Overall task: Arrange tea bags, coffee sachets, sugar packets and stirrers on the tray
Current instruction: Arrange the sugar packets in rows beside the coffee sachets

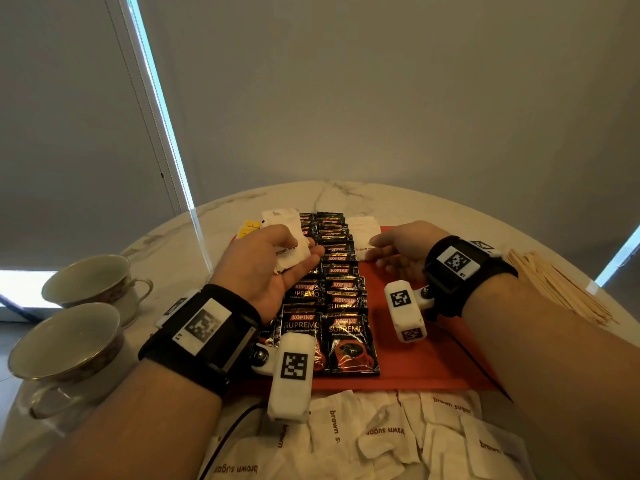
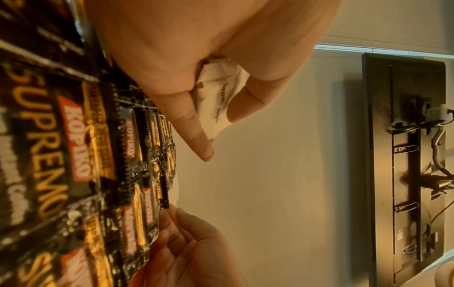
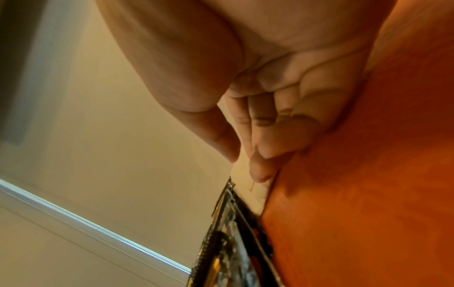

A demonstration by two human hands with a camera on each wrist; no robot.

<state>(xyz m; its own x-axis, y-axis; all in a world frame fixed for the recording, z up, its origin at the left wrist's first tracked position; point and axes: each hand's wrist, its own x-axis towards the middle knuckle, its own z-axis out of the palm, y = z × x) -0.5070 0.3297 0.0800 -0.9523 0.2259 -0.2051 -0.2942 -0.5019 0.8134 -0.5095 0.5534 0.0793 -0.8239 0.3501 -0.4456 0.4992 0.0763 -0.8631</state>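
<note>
A red tray (image 1: 433,341) (image 3: 368,194) lies on the marble table and carries two overlapping columns of black Kopiko coffee sachets (image 1: 341,299) (image 2: 103,155) (image 3: 228,242). My left hand (image 1: 304,251) (image 2: 221,134) hovers over the left column, thumb and fingers curled round a small bunch of white brown sugar packets (image 1: 292,252) (image 2: 218,101). My right hand (image 1: 379,252) (image 3: 245,167) lies low on the tray to the right of the sachets. Its fingertips rest on a white sugar packet (image 1: 360,233) (image 3: 255,194) that lies flat at the tray's far end.
A heap of loose brown sugar packets (image 1: 398,434) lies at the table's near edge. Wooden stirrers (image 1: 554,289) are piled to the right of the tray. Two teacups (image 1: 93,282) (image 1: 65,341) stand at the left. Yellow tea bag tags (image 1: 250,228) lie at the tray's far left.
</note>
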